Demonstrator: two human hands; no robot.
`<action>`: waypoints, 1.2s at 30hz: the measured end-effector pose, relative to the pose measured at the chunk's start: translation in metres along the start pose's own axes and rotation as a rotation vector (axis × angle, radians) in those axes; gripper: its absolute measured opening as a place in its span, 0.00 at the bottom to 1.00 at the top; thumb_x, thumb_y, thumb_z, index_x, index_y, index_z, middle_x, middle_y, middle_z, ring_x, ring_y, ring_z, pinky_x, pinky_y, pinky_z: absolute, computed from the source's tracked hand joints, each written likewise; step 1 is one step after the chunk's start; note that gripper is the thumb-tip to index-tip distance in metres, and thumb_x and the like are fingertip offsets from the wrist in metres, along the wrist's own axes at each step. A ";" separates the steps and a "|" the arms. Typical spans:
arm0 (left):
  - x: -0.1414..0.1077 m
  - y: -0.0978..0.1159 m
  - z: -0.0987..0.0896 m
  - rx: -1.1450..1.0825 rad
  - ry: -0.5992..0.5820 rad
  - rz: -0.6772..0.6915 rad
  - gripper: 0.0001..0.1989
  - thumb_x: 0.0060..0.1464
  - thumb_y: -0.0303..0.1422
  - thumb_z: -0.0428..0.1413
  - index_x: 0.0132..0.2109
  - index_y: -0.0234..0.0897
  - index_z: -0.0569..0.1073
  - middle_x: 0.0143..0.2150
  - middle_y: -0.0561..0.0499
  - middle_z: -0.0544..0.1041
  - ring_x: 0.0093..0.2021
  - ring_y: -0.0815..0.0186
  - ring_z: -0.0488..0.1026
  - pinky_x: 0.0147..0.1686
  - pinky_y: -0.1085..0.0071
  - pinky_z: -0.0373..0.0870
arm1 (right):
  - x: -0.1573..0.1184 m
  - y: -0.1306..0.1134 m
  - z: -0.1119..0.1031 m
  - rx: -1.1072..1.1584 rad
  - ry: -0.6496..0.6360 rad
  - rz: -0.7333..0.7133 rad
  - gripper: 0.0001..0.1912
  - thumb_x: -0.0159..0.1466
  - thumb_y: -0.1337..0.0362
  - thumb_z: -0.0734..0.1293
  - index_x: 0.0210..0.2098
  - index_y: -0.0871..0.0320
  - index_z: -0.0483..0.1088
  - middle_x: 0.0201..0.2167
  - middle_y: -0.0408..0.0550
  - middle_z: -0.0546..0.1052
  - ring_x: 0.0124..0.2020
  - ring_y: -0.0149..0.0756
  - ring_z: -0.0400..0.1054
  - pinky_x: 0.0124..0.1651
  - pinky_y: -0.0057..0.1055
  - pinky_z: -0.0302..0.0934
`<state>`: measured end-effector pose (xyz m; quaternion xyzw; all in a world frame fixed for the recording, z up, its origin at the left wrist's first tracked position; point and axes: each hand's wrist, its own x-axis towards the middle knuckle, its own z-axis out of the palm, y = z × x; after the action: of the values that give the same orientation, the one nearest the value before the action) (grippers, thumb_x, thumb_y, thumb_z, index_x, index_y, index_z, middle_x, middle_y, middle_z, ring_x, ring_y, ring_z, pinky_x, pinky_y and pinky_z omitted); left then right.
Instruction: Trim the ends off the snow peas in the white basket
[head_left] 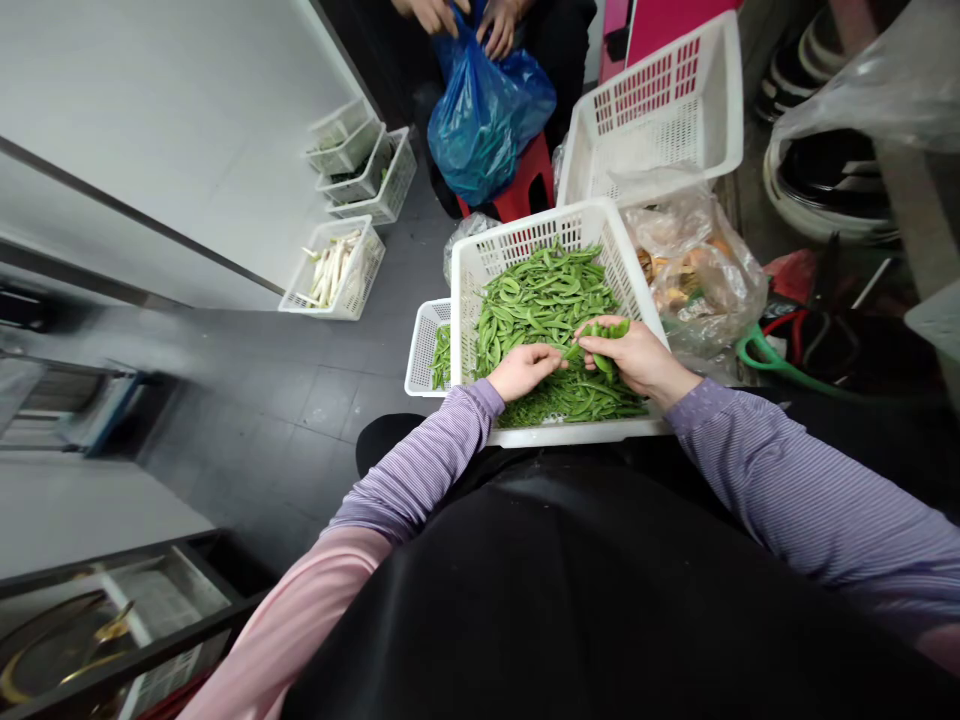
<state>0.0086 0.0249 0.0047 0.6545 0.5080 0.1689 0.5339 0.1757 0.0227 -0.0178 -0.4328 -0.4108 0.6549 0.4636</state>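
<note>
A large white basket [574, 434] at my lap holds many green pea pods [536, 300]. Over its near part, my right hand [626, 355] is closed around several green pods [606, 345]. Close to its left, my left hand [527, 370] has its fingers pinched together at the tip of a pod that reaches toward the right hand. Thin green trimmings lie below my hands at the near left of the basket. A smaller white basket [423, 345] with some green pods stands against the large one's left side.
Across from me, a person's hands [496, 22] hold a blue plastic bag [480, 130] over a red stool [529, 180]. A white basket [349, 290] of pale roots stands left. At right are an empty white basket [660, 130], a clear bag [705, 270] and green-handled scissors [769, 355].
</note>
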 end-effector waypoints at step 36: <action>-0.001 -0.012 0.002 -0.950 0.239 -0.524 0.10 0.52 0.24 0.42 0.24 0.32 0.59 0.15 0.61 0.50 0.11 0.81 0.41 0.11 0.82 0.37 | 0.010 -0.018 -0.034 0.381 0.181 0.060 0.10 0.48 0.67 0.68 0.25 0.57 0.61 0.17 0.36 0.66 0.17 0.24 0.62 0.18 0.22 0.58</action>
<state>0.0038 0.0218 -0.0062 0.1697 0.5787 0.3139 0.7333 0.2102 0.0407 -0.0123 -0.4064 -0.2233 0.6928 0.5522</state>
